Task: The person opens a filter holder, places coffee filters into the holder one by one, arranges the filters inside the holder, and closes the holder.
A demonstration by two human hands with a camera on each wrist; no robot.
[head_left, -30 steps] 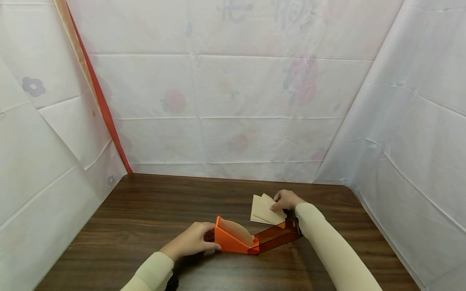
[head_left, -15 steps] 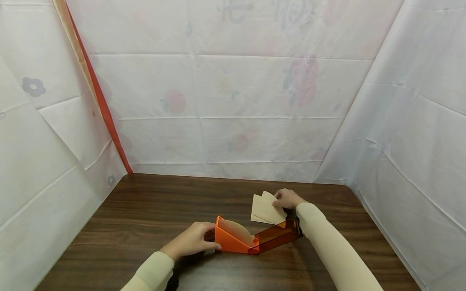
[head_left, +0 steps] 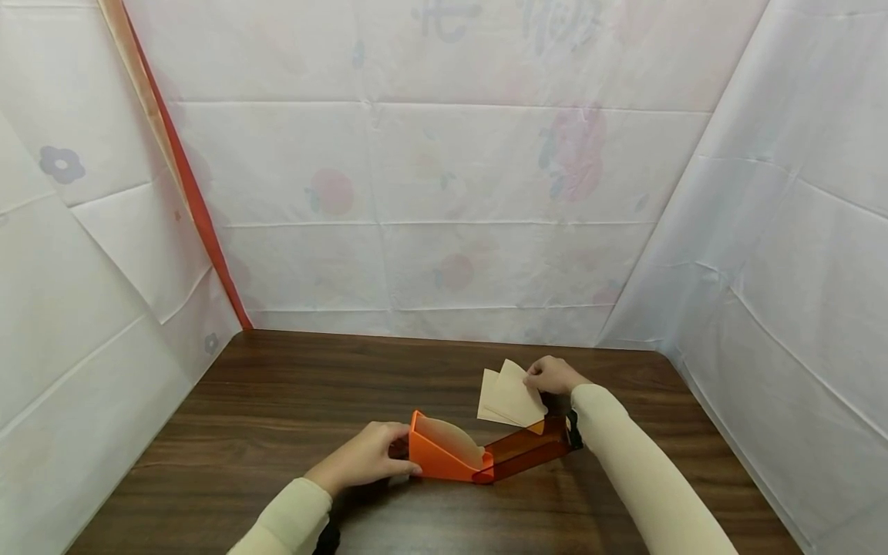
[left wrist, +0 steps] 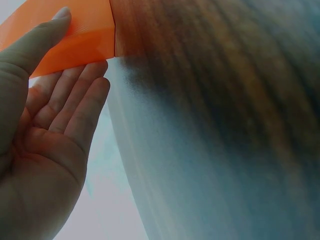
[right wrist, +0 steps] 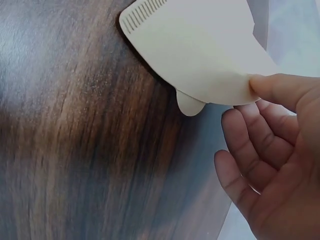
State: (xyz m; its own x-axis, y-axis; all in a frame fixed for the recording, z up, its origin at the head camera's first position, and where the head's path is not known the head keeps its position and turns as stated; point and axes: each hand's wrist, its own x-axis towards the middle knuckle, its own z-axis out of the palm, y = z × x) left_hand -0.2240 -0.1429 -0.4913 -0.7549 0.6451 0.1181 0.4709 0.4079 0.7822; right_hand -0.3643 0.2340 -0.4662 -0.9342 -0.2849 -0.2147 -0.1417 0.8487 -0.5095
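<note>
An orange coffee filter holder (head_left: pixel 433 462) stands on the table with its transparent brown lid (head_left: pixel 520 455) swung open to the right. Inside it a tan coffee filter (head_left: pixel 451 439) leans against the back. My left hand (head_left: pixel 368 457) grips the holder's left end, thumb on one face and fingers behind in the left wrist view. Behind the lid lie a few more filters (head_left: pixel 487 397), overlapping. My right hand (head_left: pixel 557 375) pinches the edge of the top coffee filter (right wrist: pixel 200 50) between thumb and fingers. A rounded tab (right wrist: pixel 189 105) of paper pokes out beneath it, and its crimped seam shows.
The dark wood-grain table (head_left: pixel 312 385) is closed in at the back and sides by white printed sheets (head_left: pixel 444 254). A red and tan strip (head_left: pixel 201 208) runs down the back left corner. The lid lies close to the right wrist.
My right hand has shifted slightly back and to the right, and the top filter has turned and slid with it across those below. My left hand and the holder stay put.
</note>
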